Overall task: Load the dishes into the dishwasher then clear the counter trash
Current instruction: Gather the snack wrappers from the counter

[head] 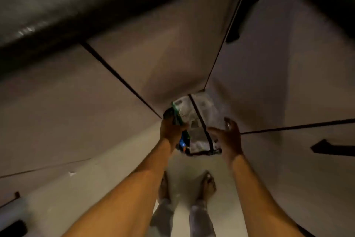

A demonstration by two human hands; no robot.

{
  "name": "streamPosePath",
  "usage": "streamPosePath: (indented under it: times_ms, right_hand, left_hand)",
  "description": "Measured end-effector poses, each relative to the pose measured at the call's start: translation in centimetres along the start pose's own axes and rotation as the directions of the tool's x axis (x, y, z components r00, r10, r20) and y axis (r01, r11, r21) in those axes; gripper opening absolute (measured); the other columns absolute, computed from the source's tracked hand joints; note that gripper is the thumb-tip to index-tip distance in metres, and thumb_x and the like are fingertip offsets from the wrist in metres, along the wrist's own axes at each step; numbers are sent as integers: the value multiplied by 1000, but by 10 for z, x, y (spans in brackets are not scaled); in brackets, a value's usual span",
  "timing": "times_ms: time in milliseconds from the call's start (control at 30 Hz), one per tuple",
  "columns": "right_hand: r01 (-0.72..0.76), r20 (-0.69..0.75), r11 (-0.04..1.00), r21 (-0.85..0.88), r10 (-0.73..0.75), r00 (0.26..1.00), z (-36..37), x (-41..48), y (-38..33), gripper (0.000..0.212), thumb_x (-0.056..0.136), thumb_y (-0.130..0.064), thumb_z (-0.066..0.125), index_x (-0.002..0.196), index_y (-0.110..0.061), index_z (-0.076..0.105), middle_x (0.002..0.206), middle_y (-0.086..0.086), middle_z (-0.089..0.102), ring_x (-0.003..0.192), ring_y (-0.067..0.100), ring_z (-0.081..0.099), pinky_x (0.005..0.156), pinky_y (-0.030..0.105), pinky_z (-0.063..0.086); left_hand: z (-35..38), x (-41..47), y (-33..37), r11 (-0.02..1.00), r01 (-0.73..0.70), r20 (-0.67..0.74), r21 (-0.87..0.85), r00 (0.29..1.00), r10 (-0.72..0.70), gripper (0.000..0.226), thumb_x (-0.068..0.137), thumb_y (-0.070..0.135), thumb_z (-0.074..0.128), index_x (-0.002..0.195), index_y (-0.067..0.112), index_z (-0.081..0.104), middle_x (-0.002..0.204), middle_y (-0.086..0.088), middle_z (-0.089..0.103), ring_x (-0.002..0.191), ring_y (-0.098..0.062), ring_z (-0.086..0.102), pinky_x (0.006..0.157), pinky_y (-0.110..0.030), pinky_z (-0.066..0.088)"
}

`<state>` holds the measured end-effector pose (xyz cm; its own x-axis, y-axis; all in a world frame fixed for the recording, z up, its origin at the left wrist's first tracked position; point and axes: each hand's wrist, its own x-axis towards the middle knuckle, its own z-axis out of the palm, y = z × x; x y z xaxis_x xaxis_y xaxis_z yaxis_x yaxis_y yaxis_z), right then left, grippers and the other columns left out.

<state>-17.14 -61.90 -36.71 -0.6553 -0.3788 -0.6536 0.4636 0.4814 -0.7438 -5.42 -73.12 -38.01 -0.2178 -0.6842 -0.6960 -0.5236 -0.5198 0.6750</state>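
Both my arms reach down toward a trash bin [203, 153] with a dark rim and a clear plastic liner, standing on the floor in the corner between the cabinets. My left hand [172, 129] is closed around a piece of trash, a green-edged wrapper [177, 114], held over the bin's left side. My right hand [229, 136] hovers at the bin's right edge with fingers spread and nothing in it. Crumpled clear and white packaging [199, 135] fills the bin. The view is dim and blurred.
Pale cabinet doors surround the corner, with dark handles at the upper right [244, 15] and right [334, 149]. A dark counter edge [57, 25] runs across the top left. My bare feet [208, 185] stand on the light floor just before the bin.
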Motion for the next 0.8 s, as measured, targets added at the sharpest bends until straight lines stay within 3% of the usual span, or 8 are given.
streamPosePath:
  times_ms: [67, 133, 200, 300, 433, 567, 667, 800]
  right_hand:
    - [73, -39, 993, -94, -77, 996, 5, 29, 29, 71, 74, -1, 79, 136, -11, 45, 121, -5, 49, 109, 12, 49, 73, 20, 47]
    - [131, -53, 965, -229, -146, 988, 9, 54, 59, 81, 69, -2, 81, 140, -13, 43, 134, 3, 48, 117, 16, 49, 85, 23, 44]
    - [156, -24, 940, -304, -171, 985, 12, 78, 86, 84, 67, -5, 81, 141, -21, 45, 136, 3, 49, 116, 14, 50, 83, 20, 46]
    - [142, 58, 904, -403, -130, 990, 17, 111, 121, 66, 74, -3, 78, 135, -16, 55, 133, 7, 55, 106, 7, 51, 66, -4, 39]
    - [89, 90, 848, -522, -48, 995, 32, 141, 151, 55, 77, -12, 78, 130, -16, 61, 136, 9, 54, 110, 17, 59, 80, 14, 44]
    - [57, 87, 817, -574, -8, 996, 50, 161, 169, 61, 73, -15, 81, 131, -13, 60, 139, 10, 50, 113, 25, 60, 84, 20, 49]
    - [40, 67, 779, -625, 3, 998, 59, 171, 178, 62, 77, -13, 79, 135, -17, 58, 141, 8, 47, 114, 26, 59, 79, 16, 44]
    - [-52, -11, 711, -702, 63, 998, 60, 178, 188, 56, 86, -9, 71, 138, -21, 54, 147, 16, 32, 117, 36, 54, 78, 27, 46]
  left_hand:
    - [12, 29, -15, 995, -92, -9, 28, 996, 92, 54, 77, 1, 76, 127, 6, 56, 115, -3, 62, 103, -21, 61, 82, -22, 54]
    - [27, 62, -38, 993, -96, -38, 74, 994, 99, 52, 74, 7, 80, 122, 10, 60, 115, -9, 66, 103, -26, 64, 88, -35, 56]
    - [38, 91, -64, 994, -35, -34, 107, 999, 39, 48, 74, 11, 81, 117, 10, 61, 113, -11, 67, 103, -29, 65, 90, -44, 55]
    - [50, 114, -89, 989, 41, -27, 145, 999, -38, 45, 78, 11, 78, 119, 5, 59, 113, -13, 65, 106, -30, 63, 88, -39, 54]
    - [60, 135, -112, 977, 54, 0, 205, 998, -56, 68, 84, 6, 71, 143, 9, 35, 134, -16, 51, 118, -31, 52, 86, -33, 50]
    - [61, 148, -120, 967, 43, 38, 250, 998, -54, 83, 89, 1, 63, 152, 17, 13, 145, -16, 39, 98, -18, 46, 53, -16, 45]
    - [60, 158, -127, 955, 8, 44, 297, 999, -22, 94, 88, 1, 62, 152, 30, -2, 144, -21, 38, 101, -30, 57, 59, -31, 57]
    - [61, 160, -131, 944, 20, 12, 328, 1000, -25, 77, 88, -3, 56, 141, 30, 11, 122, -18, 49, 93, -34, 60, 63, -42, 60]
